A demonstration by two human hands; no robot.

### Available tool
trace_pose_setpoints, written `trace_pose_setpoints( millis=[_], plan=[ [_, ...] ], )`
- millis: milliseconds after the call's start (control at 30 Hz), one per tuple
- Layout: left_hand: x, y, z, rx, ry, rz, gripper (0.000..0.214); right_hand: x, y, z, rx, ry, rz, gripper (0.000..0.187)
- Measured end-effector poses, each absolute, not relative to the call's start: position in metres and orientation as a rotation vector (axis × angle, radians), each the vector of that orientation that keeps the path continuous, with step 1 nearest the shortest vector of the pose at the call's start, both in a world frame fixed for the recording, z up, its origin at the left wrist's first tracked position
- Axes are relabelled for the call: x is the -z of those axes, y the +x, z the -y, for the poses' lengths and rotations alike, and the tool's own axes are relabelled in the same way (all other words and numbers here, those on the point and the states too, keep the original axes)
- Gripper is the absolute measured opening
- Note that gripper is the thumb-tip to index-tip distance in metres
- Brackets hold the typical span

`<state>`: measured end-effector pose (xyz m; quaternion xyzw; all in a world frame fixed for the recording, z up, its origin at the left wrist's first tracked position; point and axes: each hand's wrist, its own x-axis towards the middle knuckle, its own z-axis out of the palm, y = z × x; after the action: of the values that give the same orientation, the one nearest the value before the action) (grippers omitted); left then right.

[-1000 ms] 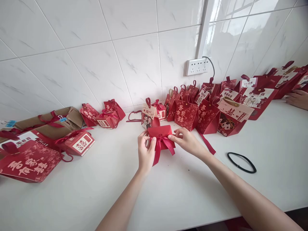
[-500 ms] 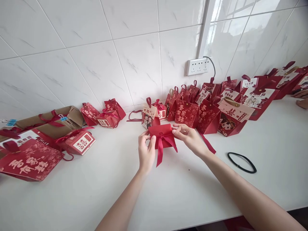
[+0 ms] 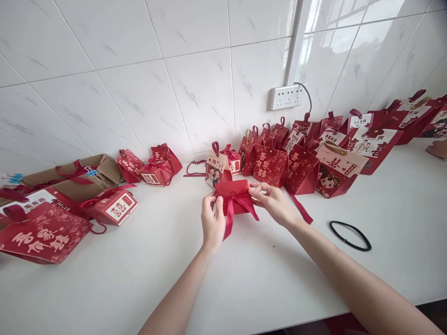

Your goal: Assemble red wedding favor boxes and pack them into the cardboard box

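A small plain red gift box [image 3: 233, 190] with a snap flap stands on the white counter [image 3: 244, 279] in front of me. A red satin ribbon [image 3: 230, 218] is tied across its front, with tails hanging down. My left hand [image 3: 212, 221] pinches the ribbon's left loop at the box's left edge. My right hand [image 3: 274, 201] pinches the right loop beside the box's right edge. Both hands are closed on the ribbon.
Several red gift boxes [image 3: 270, 165] line the tiled wall to the right; more red bags and boxes [image 3: 42, 235] lie at the left. A black hair tie [image 3: 350, 235] rests on the counter at right. Another person's hand [image 3: 437, 149] shows at the far right edge. A wall socket [image 3: 286, 97] sits above.
The box has shifted slightly and the ribbon loops have been pulled a little. The other person's hand at the far right has drawn back toward the edge.
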<state>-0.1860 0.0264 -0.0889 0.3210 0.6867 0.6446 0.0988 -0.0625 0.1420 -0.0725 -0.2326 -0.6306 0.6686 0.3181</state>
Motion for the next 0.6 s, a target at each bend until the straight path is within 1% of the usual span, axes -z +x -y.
trace_pose_setpoints(
  millis=[233,367,467,600],
  plan=[
    [0.0903,-0.1882,-0.0276,-1.892,0.941,-2.046,0.026,0.0721,-0.0652,-0.1405,-1.737,-0.638,1.604,0.052],
    [0.0897,-0.1894,-0.0262,-1.918,0.971,-2.011,0.028,0.0731,-0.0635,-0.1438,-1.689,-0.643,1.704,0.052],
    [0.0880,-0.1875,-0.0252,-1.923,0.965,-2.017,0.029,0.0725,-0.0612,-0.1448,-1.630,-0.639,1.798,0.050],
    [0.0853,-0.1842,-0.0247,-1.970,0.986,-1.938,0.030,0.0691,-0.0597,-0.1436,-1.565,-0.648,1.893,0.040]
  ],
)
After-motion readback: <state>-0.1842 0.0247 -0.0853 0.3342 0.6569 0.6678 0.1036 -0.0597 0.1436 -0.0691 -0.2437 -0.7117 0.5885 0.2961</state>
